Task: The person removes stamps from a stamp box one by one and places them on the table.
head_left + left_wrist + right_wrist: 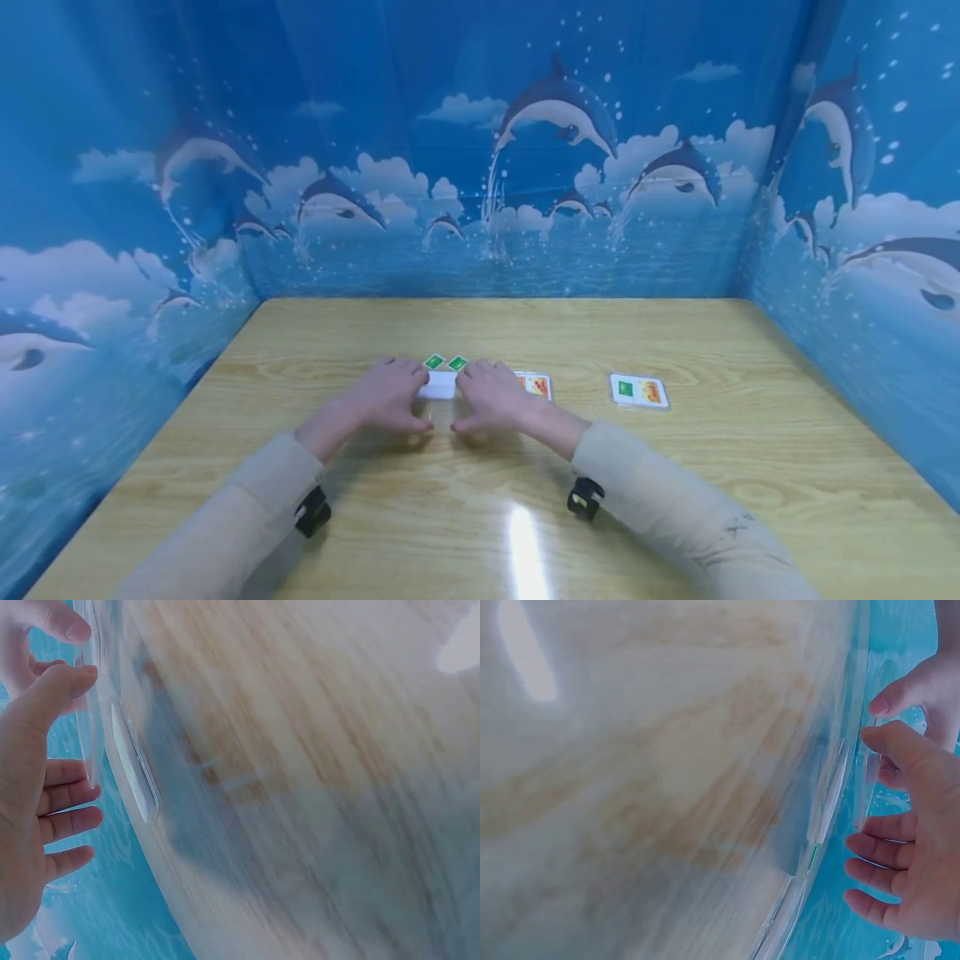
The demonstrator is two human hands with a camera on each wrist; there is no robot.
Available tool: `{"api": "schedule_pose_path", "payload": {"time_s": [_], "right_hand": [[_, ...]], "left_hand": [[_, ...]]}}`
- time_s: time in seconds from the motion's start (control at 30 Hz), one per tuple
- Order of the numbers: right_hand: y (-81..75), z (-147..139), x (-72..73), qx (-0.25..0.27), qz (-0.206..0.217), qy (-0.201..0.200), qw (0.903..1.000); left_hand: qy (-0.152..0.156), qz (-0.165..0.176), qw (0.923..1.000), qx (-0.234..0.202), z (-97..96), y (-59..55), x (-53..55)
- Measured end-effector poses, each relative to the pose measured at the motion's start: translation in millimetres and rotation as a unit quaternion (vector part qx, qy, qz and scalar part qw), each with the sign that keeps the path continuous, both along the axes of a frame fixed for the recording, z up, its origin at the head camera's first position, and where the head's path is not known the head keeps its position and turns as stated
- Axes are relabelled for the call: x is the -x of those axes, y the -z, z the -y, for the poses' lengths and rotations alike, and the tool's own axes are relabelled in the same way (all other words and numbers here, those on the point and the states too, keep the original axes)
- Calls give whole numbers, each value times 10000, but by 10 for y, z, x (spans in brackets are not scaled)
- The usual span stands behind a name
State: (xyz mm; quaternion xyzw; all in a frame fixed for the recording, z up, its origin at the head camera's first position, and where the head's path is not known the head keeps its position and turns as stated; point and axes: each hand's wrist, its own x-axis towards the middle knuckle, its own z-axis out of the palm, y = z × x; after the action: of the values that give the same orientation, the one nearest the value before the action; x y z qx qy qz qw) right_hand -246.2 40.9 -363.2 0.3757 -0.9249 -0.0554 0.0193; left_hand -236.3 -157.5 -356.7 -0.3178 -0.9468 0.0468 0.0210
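Pinching with left hand (390,398) and right hand (495,398) clear panel (93,727) apparently not yet laid down, unlike picture card (639,391) lying flat.

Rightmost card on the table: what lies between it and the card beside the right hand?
Nothing; the head view shows only bare wooden tabletop between the rightmost card and the partly covered card beside the right hand.

The left hand (25,780), far left, and right hand (41,616), upper left, hold a clear panel (91,739); right of it a flat case (133,766) lies on the table (315,825).
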Motion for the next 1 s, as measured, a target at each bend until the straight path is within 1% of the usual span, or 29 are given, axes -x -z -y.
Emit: {"api": "schedule_pose_path", "payload": {"time_s": [0.17, 0.37, 0.47, 0.6, 0.8, 1.0], "right_hand": [[7, 8, 51, 215, -119, 49, 9997], [-6, 40, 125, 422, -298, 59, 9986], [-14, 67, 160, 544, -212, 159, 9982], [-10, 96, 213, 629, -3, 297, 9976], [12, 136, 281, 654, 203, 359, 9970], [26, 161, 328, 681, 421, 436, 9958]], "left_hand": [[121, -390, 9992, -48, 30, 17, 48], [94, -421, 9987, -288, 85, 20, 107], [13, -321, 9989, -352, 106, 16, 143], [-189, -78, 9992, -351, 108, 1, 187], [-410, 243, 9983, -326, 118, -8, 253], [-398, 369, 9978, -391, 141, 15, 294]]}}
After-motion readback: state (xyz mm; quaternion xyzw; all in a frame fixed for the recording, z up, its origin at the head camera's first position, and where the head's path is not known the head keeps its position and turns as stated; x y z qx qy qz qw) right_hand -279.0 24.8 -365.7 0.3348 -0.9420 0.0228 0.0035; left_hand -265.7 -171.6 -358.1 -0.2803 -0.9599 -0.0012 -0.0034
